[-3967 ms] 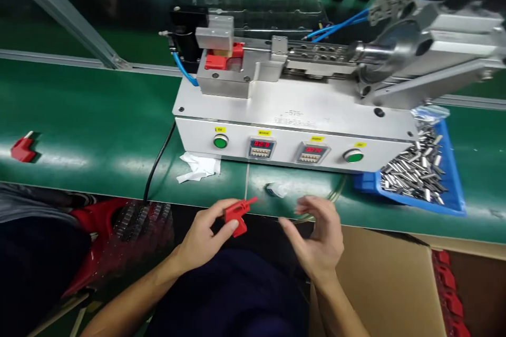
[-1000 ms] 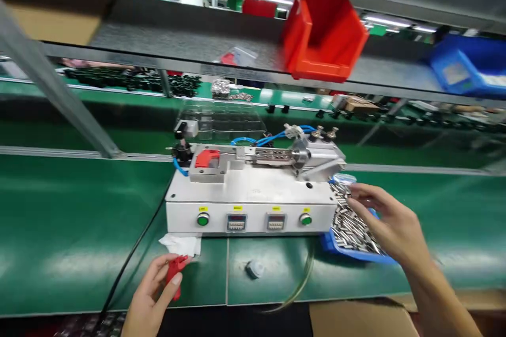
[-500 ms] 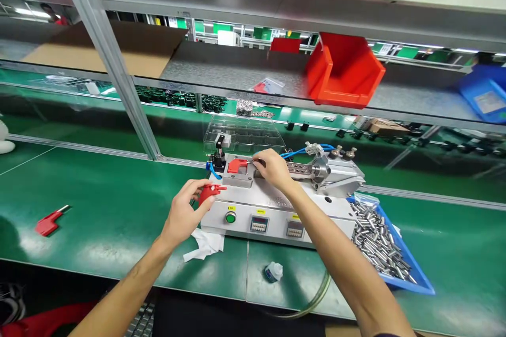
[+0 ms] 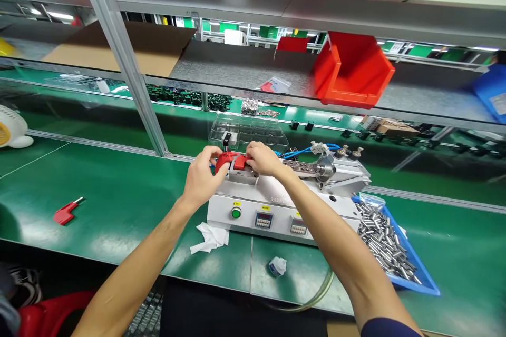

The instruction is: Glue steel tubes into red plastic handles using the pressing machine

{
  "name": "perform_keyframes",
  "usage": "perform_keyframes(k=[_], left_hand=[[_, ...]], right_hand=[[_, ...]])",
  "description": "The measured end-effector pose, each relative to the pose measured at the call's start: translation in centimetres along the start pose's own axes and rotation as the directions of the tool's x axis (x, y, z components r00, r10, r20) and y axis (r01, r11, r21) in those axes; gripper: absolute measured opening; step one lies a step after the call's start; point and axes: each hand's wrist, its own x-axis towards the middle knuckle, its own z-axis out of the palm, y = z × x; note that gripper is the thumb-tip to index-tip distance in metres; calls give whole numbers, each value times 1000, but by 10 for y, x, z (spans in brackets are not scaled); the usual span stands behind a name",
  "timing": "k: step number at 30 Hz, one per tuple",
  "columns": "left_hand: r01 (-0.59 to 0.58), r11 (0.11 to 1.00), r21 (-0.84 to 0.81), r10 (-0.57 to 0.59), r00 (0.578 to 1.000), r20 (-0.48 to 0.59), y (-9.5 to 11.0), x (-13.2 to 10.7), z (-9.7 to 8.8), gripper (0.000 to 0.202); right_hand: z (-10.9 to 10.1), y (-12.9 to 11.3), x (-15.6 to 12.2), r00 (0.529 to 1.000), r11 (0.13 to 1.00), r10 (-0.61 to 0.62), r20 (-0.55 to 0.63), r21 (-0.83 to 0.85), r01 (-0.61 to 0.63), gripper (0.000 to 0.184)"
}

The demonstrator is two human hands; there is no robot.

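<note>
A white press machine (image 4: 272, 202) with green buttons and red displays stands on the green belt. My left hand (image 4: 202, 179) is closed on a red plastic part (image 4: 222, 161) at the machine's fixture on its top left. My right hand (image 4: 261, 159) is closed on a second red part (image 4: 239, 162) sitting in that fixture, right beside the left hand. Both hands nearly touch. What else the right fingers pinch is hidden.
A blue tray of several metal pins (image 4: 385, 245) lies right of the machine. On the belt are a loose red part (image 4: 65, 212), a crumpled white tissue (image 4: 209, 238) and a small bottle (image 4: 277, 266). A red bin (image 4: 351, 69) sits on the shelf above; a slanted metal post (image 4: 122, 58) stands left.
My left hand carried its red part up from the belt onto the machine's fixture. My right hand left the pin tray and now grips the red part in the fixture.
</note>
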Motion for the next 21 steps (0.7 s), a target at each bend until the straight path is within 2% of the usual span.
perform_keyframes(k=[2, 4, 7, 9, 12, 16, 19, 21], left_hand=[[-59, 992, 107, 56, 998, 36, 8, 15, 10, 11], [-121, 959, 258, 86, 986, 144, 12, 27, 22, 8], [-222, 855, 468, 58, 939, 338, 16, 36, 43, 10], [-262, 815, 516, 39, 914, 403, 17, 36, 54, 10], [-289, 808, 513, 49, 901, 432, 14, 28, 62, 17], [-329, 796, 508, 94, 897, 433, 4, 15, 59, 27], [-370, 814, 449, 180, 894, 410, -8, 7, 50, 29], [-420, 834, 357, 287, 884, 368, -16, -6, 42, 28]], right_hand=[[-10, 9, -4, 995, 998, 41, -90, 46, -37, 11], [-19, 22, -16, 977, 992, 105, -187, 92, -89, 22], [-28, 39, -48, 933, 951, 223, -282, 274, -144, 24], [-31, 44, -77, 916, 900, 270, -296, 415, -132, 25], [-32, 42, -130, 921, 869, 256, -293, 487, -87, 33], [-34, 38, -196, 913, 884, 263, -312, 456, -99, 31], [-29, 44, -232, 870, 911, 301, -391, 386, -141, 26], [-23, 50, -253, 816, 930, 318, -482, 325, -170, 22]])
